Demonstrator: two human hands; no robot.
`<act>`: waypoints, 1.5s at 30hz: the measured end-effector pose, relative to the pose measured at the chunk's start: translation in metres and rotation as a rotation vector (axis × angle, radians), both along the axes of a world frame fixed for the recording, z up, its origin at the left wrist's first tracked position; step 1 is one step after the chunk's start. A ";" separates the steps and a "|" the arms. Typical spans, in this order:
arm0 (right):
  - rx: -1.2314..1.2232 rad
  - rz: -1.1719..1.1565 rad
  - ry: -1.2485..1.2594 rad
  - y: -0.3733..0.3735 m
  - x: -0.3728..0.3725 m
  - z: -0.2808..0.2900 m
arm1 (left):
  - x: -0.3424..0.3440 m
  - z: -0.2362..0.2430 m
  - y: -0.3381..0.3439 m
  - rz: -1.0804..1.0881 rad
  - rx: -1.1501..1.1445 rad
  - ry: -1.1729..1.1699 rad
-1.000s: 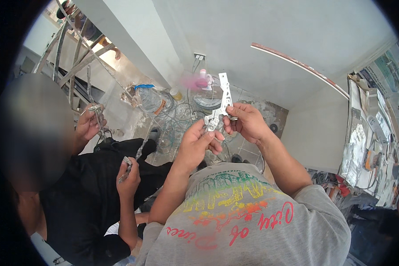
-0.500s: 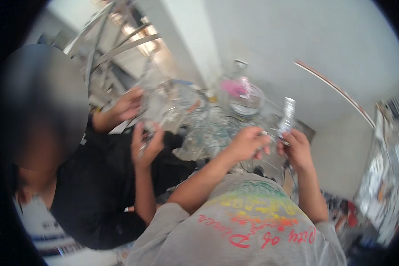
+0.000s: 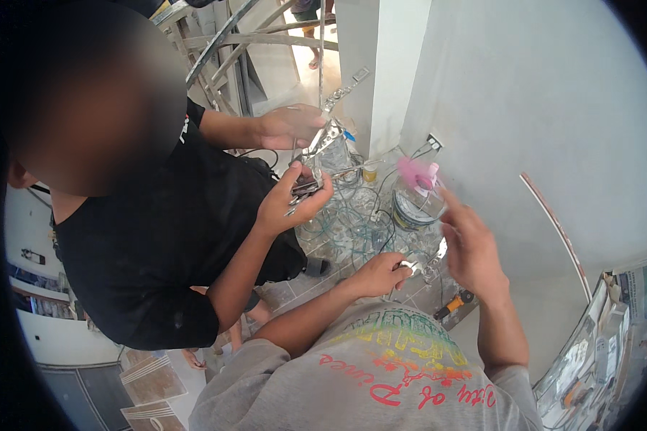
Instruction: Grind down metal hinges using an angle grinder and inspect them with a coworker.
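Note:
My left hand (image 3: 379,275) is closed in a pinch on a shiny silver metal piece (image 3: 410,268), whose exact kind I cannot make out. More silvery metal (image 3: 436,262) shows just right of it; whether it joins the held piece is unclear. My right hand (image 3: 474,251) is raised above and to the right, index finger stretched out, with no object visible in it. At my left, a person in a black shirt (image 3: 144,251) holds several slim silver metal parts (image 3: 310,179) in one hand. Their farther hand (image 3: 292,126) is at a long slotted metal part (image 3: 331,128).
A bucket (image 3: 413,214) with a blurred pink thing (image 3: 418,174) above it stands by the wall. Tangled greenish cords (image 3: 352,233) cover the floor nearby. A yellow and black power tool (image 3: 453,305) lies near my front. Metal scaffolding (image 3: 259,42) stands beyond the other person.
My right hand has let go of the flat silver piece and extended its index finger. My left hand sits lower. The view has shifted, showing more of the other person and their metal parts.

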State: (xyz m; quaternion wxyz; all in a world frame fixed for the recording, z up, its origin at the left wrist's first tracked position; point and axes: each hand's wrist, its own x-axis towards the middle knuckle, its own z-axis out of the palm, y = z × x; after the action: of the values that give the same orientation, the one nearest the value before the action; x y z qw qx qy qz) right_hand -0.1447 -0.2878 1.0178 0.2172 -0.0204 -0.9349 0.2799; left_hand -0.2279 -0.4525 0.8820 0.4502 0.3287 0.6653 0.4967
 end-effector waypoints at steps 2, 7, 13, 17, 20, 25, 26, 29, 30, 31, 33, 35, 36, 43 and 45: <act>0.212 0.172 0.008 -0.019 -0.033 0.017 | 0.000 -0.001 -0.007 0.046 -0.029 -0.012; 0.297 0.244 0.048 -0.039 -0.106 0.037 | 0.002 0.001 -0.022 0.100 -0.003 -0.061; 0.311 0.273 -0.007 -0.025 -0.186 0.051 | 0.004 -0.013 -0.043 0.109 0.013 -0.013; 0.592 0.217 -0.054 -0.030 -0.194 0.052 | 0.002 0.000 -0.049 0.115 -0.033 -0.070; 0.675 0.144 -0.033 -0.025 -0.197 0.053 | -0.001 -0.013 -0.050 0.124 0.008 -0.071; 0.736 0.210 -0.133 -0.021 -0.195 0.055 | -0.007 -0.005 -0.039 0.070 -0.001 -0.017; 0.719 0.154 -0.092 -0.020 -0.194 0.055 | -0.007 -0.002 -0.038 0.058 0.009 -0.011; 0.512 0.096 0.033 -0.014 -0.169 0.061 | -0.006 -0.006 -0.034 0.055 0.050 -0.036; 0.325 0.114 0.121 -0.012 -0.155 0.061 | -0.006 -0.007 -0.033 0.048 0.046 -0.038; 0.264 0.098 0.113 -0.006 -0.138 0.059 | -0.007 -0.008 -0.033 0.057 0.060 -0.083; 0.151 0.046 0.039 0.017 -0.092 0.046 | -0.007 -0.005 -0.031 0.051 0.063 -0.133; 0.055 -0.015 -0.044 0.036 -0.045 0.022 | -0.007 0.011 -0.029 0.079 0.095 -0.287; 0.011 -0.052 -0.065 0.041 -0.023 0.006 | -0.007 0.016 -0.026 0.063 0.081 -0.292; -1.059 -0.219 -0.215 0.018 0.073 -0.083 | -0.001 0.039 0.015 0.031 0.101 -0.437; -1.154 -0.186 -0.147 0.015 0.074 -0.082 | 0.002 0.051 0.027 -0.024 0.106 -0.445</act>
State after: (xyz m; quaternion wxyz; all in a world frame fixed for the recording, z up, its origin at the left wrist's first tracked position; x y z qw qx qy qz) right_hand -0.0708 -0.2725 0.9362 0.1292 -0.2365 -0.6382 0.7212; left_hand -0.2261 -0.4250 0.9325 0.5738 0.2419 0.5189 0.5857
